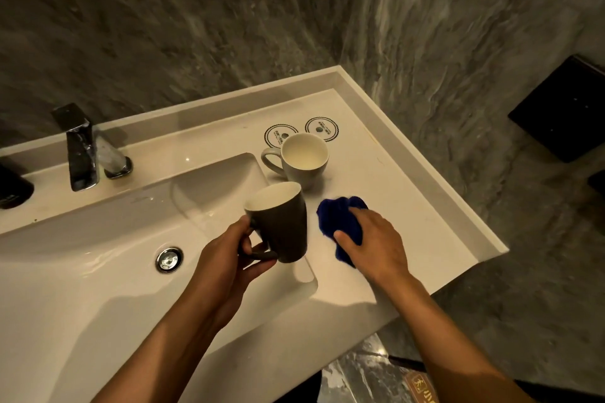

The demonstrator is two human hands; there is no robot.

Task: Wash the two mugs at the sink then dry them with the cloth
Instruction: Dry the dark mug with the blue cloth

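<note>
Fingers [262, 263] of the left hand [226, 258] curl through the handle of the dark mug [281, 222], held over the right edge of the sink [98, 271]. Right hand [373, 242] grips the blue cloth [340, 222] on the tabletop [409, 206], right of the sink. Behind the cloth, the grey mug [302, 157] stands upright.

In front of you is a white vanity top [409, 193] with a raised rim, its basin [98, 271] sunk into the left part. A chrome tap [80, 154] stands behind the basin, and a dark object [13, 186] sits at the far left edge; you cannot tell what it is. On the flat right part, a grey mug [299, 157] stands upright, partly covering one of two round coasters [321, 129]. Nearer you, a blue cloth [340, 222] lies bunched on the top.
</note>
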